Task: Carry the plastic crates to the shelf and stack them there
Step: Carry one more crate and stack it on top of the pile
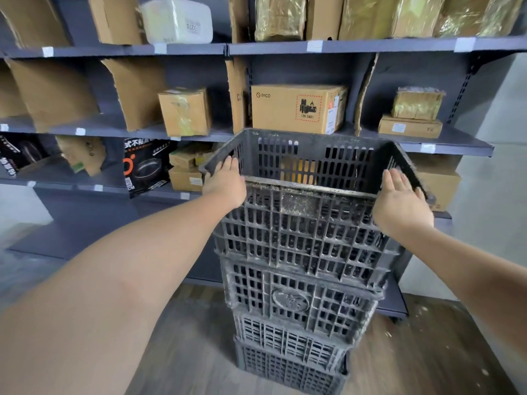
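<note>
A tall stack of several dusty black slatted plastic crates (pixel 296 280) stands on the wooden floor in front of the grey shelf unit (pixel 285 48). The top crate (pixel 310 166) is open and looks empty. My left hand (pixel 225 182) rests on the top crate's left rim, fingers over the edge. My right hand (pixel 402 199) is at the right rim with fingers spread flat, next to the rim or just touching it.
The shelf unit holds cardboard boxes, among them a PICO box (pixel 298 108) right behind the stack, a small taped box (pixel 185 111) and a black pan box (pixel 147 163). Wooden floor (pixel 185 352) lies left of the stack; a pale wall (pixel 496 166) stands right.
</note>
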